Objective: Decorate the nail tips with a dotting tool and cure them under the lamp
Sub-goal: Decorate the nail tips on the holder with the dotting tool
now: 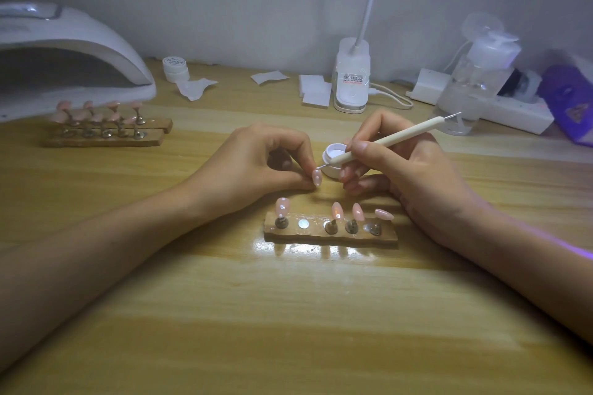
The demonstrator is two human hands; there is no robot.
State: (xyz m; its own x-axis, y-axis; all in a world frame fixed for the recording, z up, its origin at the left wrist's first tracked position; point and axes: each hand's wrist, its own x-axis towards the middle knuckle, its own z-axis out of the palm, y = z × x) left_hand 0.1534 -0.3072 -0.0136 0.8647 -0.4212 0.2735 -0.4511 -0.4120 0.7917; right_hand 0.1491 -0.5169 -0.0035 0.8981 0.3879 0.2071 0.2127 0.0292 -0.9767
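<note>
Hands: left pinching glossy almond-shaped pink nail tip, right gripping slim white dotting tool.

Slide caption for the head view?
Left hand pinches a pink almond-shaped nail tip; right hand holds a white dotting tool against it.

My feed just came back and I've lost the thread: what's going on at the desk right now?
A person is dotting a pink nail tip. The left hand pinches it while the right hand holds the dotting tool, its point at that tip, beside an open white jar. The near holder carries four tips, with one spot bare. More tips sit on holders by the curing lamp.
</note>
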